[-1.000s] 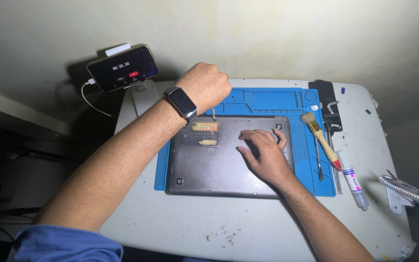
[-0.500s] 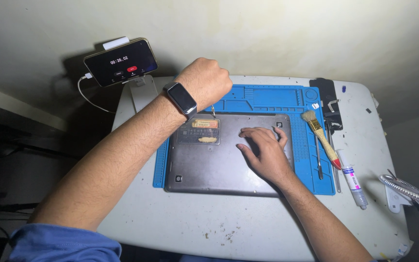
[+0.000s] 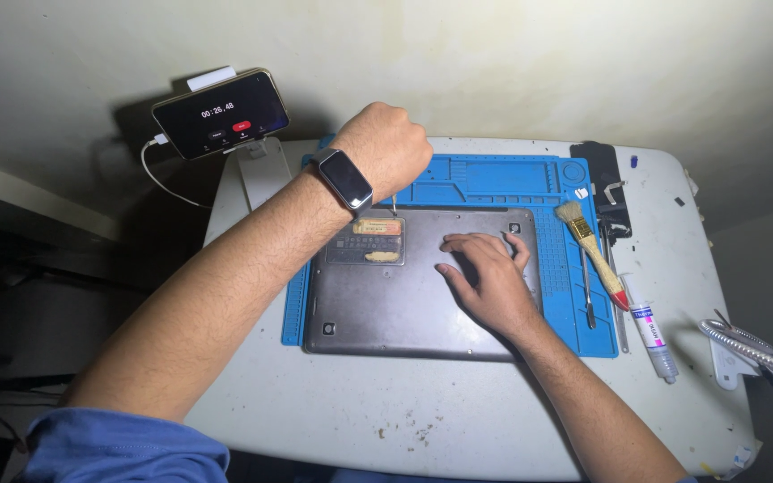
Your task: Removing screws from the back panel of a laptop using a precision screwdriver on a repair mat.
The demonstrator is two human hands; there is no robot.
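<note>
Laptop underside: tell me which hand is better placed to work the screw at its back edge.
Left. The left hand holds a thin screwdriver upright at the laptop back edge; the right hand lies flat, bracing the case.

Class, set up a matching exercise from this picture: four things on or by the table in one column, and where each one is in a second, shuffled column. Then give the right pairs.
Things
1. laptop
2. brush
3. phone
4. tube

Places
A. on a stand at the table's far left corner
B. on the bare table, right of the blue mat
C. upside down on the mat, under the right hand
D. on the mat's right part, bristles pointing away

Pairs: 1-C, 2-D, 3-A, 4-B
</note>
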